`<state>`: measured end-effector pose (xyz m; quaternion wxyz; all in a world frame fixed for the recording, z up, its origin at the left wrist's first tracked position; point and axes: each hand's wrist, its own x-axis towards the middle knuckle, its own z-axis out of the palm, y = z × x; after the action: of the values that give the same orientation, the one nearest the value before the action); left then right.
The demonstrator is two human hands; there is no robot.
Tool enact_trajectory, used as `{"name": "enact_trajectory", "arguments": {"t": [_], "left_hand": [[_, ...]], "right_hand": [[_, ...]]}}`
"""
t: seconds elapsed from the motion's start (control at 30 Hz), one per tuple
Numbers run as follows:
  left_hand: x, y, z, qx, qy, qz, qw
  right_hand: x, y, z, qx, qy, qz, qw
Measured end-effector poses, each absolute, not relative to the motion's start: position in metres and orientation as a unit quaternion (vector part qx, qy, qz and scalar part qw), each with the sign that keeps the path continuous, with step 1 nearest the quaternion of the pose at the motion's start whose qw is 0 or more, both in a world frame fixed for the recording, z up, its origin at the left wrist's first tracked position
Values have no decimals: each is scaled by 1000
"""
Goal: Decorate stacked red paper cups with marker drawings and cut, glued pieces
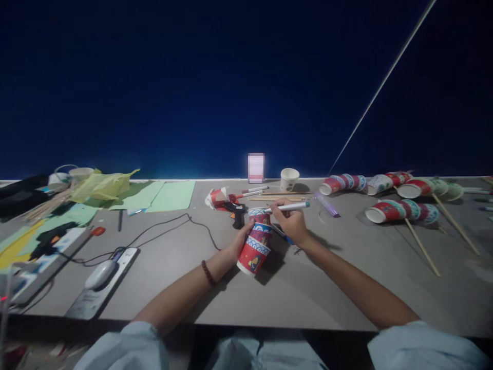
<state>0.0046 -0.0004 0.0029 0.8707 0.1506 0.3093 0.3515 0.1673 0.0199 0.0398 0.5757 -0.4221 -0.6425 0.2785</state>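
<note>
Gripping the stack of patterned paper cups (254,247), my left hand (239,243) wrapped its fingers around the left side of the stack. I held the stack tilted over the middle of the desk (181,293), its wide white rim toward me and its narrower end pointing away. With my right hand (293,224), I pinched a white marker (288,207) between closed fingers, its left end directed at the far cup of the stack; I could not tell whether the tip made contact. A black glue gun (238,211) lay just beyond the stack, to the left. Wooden sticks (283,198) lay farther back, in front of an upright white cup (289,181). To the right, several cup stacks (393,210) lay on their sides. To the left, I located a power strip (125,263) and green paper sheets (175,197).
</note>
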Motion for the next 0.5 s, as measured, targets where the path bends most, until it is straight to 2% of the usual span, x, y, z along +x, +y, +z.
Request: {"name": "enact_trajectory", "arguments": {"t": [0.5], "left_hand": [[5,-2,9,149,313,364,864]], "right_hand": [[169,20,35,-406,-650,271,582]]}}
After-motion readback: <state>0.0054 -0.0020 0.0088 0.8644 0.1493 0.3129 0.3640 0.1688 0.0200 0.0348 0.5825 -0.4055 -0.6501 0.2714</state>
